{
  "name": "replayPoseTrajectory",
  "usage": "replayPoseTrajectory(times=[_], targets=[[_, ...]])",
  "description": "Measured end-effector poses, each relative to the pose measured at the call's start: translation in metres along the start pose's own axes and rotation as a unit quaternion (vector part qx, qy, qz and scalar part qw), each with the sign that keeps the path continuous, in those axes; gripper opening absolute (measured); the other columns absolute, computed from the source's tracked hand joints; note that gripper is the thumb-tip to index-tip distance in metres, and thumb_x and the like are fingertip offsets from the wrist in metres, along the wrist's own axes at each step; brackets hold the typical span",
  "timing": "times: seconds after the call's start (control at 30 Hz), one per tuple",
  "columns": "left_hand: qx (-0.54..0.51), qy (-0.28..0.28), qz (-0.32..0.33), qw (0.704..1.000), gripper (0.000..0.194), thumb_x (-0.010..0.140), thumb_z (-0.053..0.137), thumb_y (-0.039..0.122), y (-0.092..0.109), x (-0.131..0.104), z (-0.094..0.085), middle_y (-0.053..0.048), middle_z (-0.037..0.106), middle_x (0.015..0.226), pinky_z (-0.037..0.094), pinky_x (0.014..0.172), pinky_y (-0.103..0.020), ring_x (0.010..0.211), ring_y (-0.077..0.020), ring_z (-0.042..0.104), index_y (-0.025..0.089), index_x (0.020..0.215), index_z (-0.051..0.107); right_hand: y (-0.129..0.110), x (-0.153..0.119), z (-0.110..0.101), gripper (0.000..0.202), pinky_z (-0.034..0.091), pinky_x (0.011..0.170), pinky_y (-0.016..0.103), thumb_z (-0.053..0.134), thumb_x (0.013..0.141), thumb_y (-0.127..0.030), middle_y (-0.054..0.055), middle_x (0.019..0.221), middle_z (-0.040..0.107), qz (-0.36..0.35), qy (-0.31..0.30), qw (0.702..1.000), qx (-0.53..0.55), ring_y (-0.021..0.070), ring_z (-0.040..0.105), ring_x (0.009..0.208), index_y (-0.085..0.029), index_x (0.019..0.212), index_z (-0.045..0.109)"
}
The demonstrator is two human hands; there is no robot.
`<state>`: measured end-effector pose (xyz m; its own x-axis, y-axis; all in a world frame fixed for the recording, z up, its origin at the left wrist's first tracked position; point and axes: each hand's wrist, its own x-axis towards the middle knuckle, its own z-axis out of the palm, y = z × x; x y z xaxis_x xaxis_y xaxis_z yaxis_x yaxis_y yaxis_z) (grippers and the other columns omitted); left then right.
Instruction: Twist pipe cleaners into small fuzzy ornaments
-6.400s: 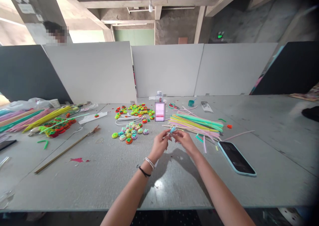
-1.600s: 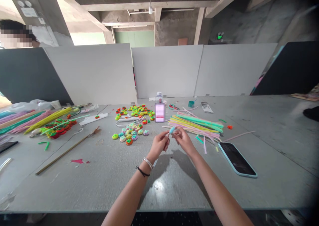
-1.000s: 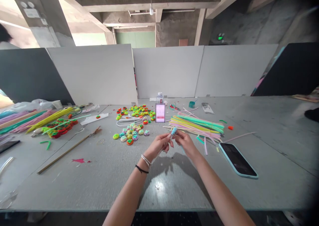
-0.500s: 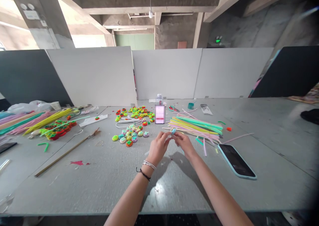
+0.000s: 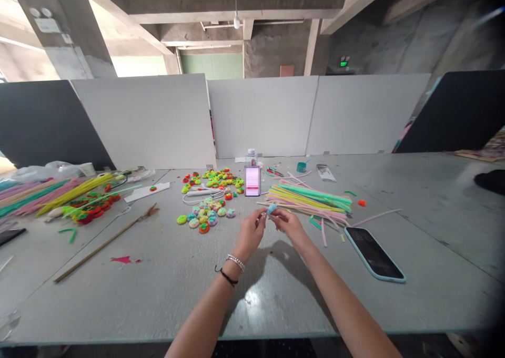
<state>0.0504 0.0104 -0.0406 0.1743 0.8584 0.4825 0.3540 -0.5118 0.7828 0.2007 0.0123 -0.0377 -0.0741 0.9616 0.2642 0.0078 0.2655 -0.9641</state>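
Note:
A small light-blue coil of fuzzy pipe cleaner (image 5: 272,208) is pinched between the fingertips of both hands, above the middle of the table. My left hand (image 5: 251,233) is closed on its left side, thumb and index finger together. From the right, my right hand (image 5: 291,228) grips it too, its fingers bent and partly hidden. Just beyond the hands lies a bundle of pastel pipe cleaners (image 5: 311,197). To the left sits a group of small fuzzy pastel pieces (image 5: 207,211), with brighter red, yellow and green pieces (image 5: 221,176) behind them.
A lit phone (image 5: 252,181) stands upright before a bottle (image 5: 251,155). Another phone (image 5: 374,254) lies at right. A wooden stick (image 5: 106,245) and long pipe cleaners (image 5: 71,192) lie at left. Pliers (image 5: 273,172) and a teal tape roll (image 5: 301,166) rest near the white partitions (image 5: 262,116).
The blue coil has turned slightly in my fingers and shows more of its side. Both hands stay nearly in place; the whole view has shifted a little.

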Motion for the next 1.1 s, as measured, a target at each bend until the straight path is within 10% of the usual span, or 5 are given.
replayPoseTrajectory(times=[0.4,1.1], targets=[[-0.334,-0.061,-0.148,0.929,0.045,0.079,0.056,0.046,0.007,0.004,0.004,0.009,0.034,0.052,0.022,0.035,-0.018,0.035,-0.0029,0.029,0.012,0.108,0.059,0.004,0.003,0.004,0.04,0.033,0.046,0.022,0.071,0.065,-0.05,-0.003,0.07,0.05,-0.002,0.022,0.999,0.047,0.0081,0.041,0.051,-0.021,0.085,0.052],[-0.427,-0.046,-0.205,0.88,0.031,0.074,0.055,0.037,0.012,0.001,0.003,0.01,0.039,0.048,0.013,0.036,-0.017,0.034,-0.0036,0.025,0.019,0.099,0.05,-0.002,0.0,0.003,0.039,0.032,0.046,0.022,0.073,0.066,-0.046,-0.005,0.068,0.046,-0.017,0.009,0.997,0.075,0.009,0.041,0.054,-0.022,0.087,0.051]])
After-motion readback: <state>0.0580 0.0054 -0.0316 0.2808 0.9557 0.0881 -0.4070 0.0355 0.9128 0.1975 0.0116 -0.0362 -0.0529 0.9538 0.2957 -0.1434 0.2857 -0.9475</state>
